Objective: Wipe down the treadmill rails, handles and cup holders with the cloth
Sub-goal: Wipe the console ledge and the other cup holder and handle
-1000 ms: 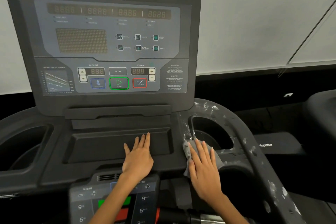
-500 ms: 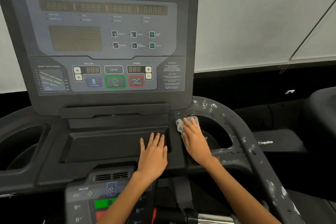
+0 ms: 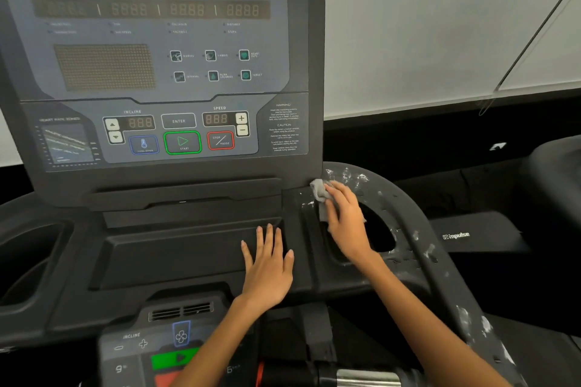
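My right hand (image 3: 347, 223) presses a small grey cloth (image 3: 319, 192) flat against the inner far rim of the right cup holder (image 3: 382, 234), close to the console's lower right corner. White foamy smears cover the curved right rail (image 3: 440, 261) around the holder and down towards me. My left hand (image 3: 267, 267) lies flat, fingers apart, on the black tray shelf (image 3: 188, 251) below the console, holding nothing. The left cup holder (image 3: 28, 261) shows dark at the far left.
The upright console (image 3: 157, 72) with display and buttons fills the upper left. A lower control panel (image 3: 151, 352) with incline and speed keys sits near my body. A second treadmill (image 3: 471, 236) stands to the right. A white wall is behind.
My right hand has slid the cloth away from me, from the near edge of the right cup holder up to its far inner rim. The left hand shifted right along the tray.
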